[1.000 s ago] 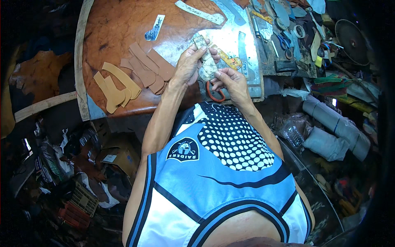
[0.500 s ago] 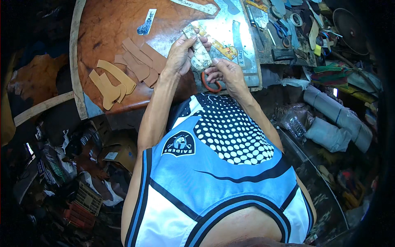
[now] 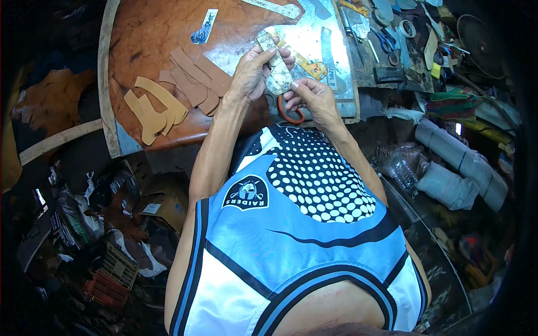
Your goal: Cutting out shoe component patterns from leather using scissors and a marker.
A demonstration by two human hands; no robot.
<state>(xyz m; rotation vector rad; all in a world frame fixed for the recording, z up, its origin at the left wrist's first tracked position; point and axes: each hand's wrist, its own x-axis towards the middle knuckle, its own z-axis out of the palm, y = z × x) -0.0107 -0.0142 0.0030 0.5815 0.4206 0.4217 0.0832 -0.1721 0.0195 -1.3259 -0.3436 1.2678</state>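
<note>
A worn, whitish strap-shaped template [image 3: 278, 77] with a rounded end is raised over the work table. My left hand [image 3: 252, 73] is closed around its upper part, thumb on top. At its rounded lower end, my right hand [image 3: 314, 98] pinches the edge between thumb and fingers. Under my hands an orange scissor handle [image 3: 290, 112] shows; the rest of the tool is hidden. Behind the held piece lies a yellowish template [image 3: 308, 67]. To the left are several brown leather pieces [image 3: 193, 84] and tan leather pieces [image 3: 154, 109], cut in curved strap shapes.
A brown hide [image 3: 140, 33] covers the table's left part, beside a shiny metal sheet [image 3: 342, 61]. A white marked template [image 3: 207, 27] lies at the back. Scissors [image 3: 385, 43], tape rolls and tools crowd the bench at right. Wrapped rolls [image 3: 457, 151] stand lower right.
Both hands keep the template in nearly the same grip. The whole view has shifted slightly, and the scene sits a little farther right at the table.
</note>
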